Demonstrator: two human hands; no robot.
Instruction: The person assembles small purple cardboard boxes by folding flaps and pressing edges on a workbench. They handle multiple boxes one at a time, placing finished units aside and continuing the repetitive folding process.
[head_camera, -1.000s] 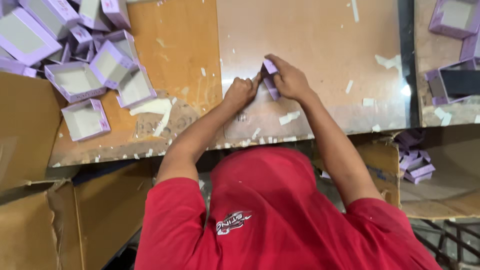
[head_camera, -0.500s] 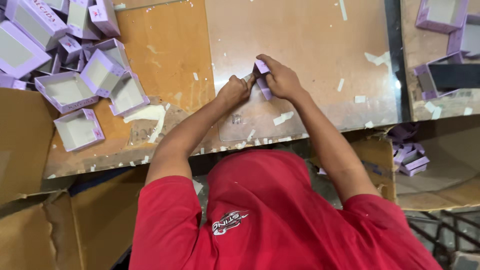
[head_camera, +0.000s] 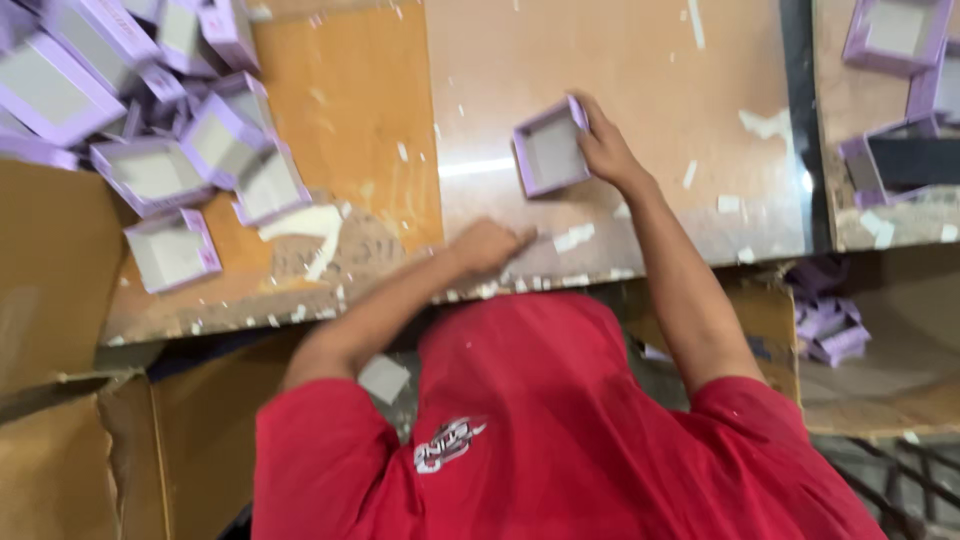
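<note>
Head view shows us leaning over the bench (head_camera: 640, 70), a worn wooden top dotted with white paper scraps. Our right hand (head_camera: 603, 150) is closed on the right edge of a small lilac box tray (head_camera: 551, 148), fingers over its rim, the tray lying flat on the bench with its open side up, about mid-bench and well apart from the other boxes. Our left hand (head_camera: 487, 245) rests near the front edge of the bench, fingers curled and pinched around something small and pale; we cannot tell what it is, the spot is blurred.

To our judgement, the grip on the tray is one-sided, so a quick lift could tilt it or bend the thin wall. The left hand sits close to the bench's front edge (head_camera: 520, 285), where scraps already gather, and a small piece could slide off into the cardboard carton (head_camera: 60, 450) below.

Room is good around the tray: bare wood lies above it, to its left and to its right up to the dark gap (head_camera: 795, 120) between bench sections. A heap of lilac boxes (head_camera: 150, 130) crowds the far left, and more boxes (head_camera: 895, 40) sit at the right, so sideways sweeps would meet them.
</note>
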